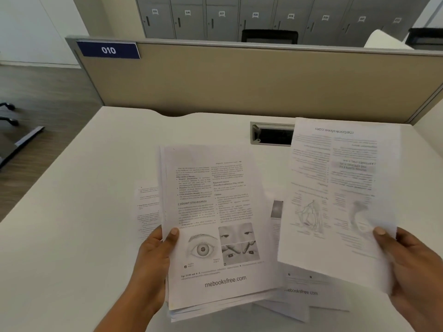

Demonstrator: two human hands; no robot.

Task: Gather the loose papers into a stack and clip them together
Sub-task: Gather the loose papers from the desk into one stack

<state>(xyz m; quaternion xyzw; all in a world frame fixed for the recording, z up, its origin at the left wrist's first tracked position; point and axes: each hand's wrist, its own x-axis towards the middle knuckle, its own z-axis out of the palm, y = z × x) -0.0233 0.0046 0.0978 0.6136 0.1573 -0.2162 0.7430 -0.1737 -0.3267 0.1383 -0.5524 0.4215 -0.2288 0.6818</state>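
Observation:
My left hand (153, 262) grips the left edge of a stack of printed papers (215, 212), thumb on the top page, which shows eye pictures and text. My right hand (412, 267) pinches a single printed sheet (335, 188) by its lower right edge; the sheet is lifted, blurred and upside down. Under that sheet, more loose pages (302, 293) lie on the white desk (72, 236). Another page (147, 207) pokes out flat to the left of the stack. No clip is visible.
A cable slot (271, 134) is cut into the desk behind the papers. A beige partition (239, 77) with a blue "010" label (109, 50) closes the far edge. Grey lockers (239, 17) stand beyond it. Chair legs (9, 116) are on the floor at left.

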